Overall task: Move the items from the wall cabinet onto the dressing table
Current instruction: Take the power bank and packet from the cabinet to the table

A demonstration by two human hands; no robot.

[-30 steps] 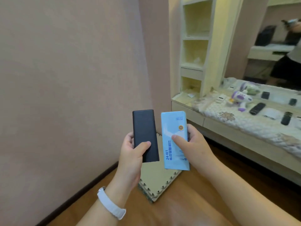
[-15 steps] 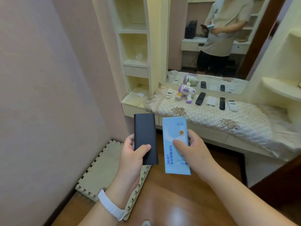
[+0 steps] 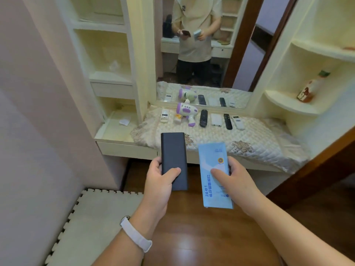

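Note:
My left hand grips a flat black power bank by its lower end, held upright in front of the dressing table. Beside it, my right hand holds a light blue packet with blue print, thumb pressed on its front. Both items hover just short of the table's front edge, above the wooden floor. The table top is covered by a quilted cream cloth.
On the cloth lie a purple-and-white toy gun, two black remotes, a white power bank and white remotes. A mirror stands behind. Open shelves flank it; a bottle sits right. A foam mat lies left.
My view has swung right and closer to the dressing table, which now lies straight ahead. Both hands still hold the same items, now slightly further apart.

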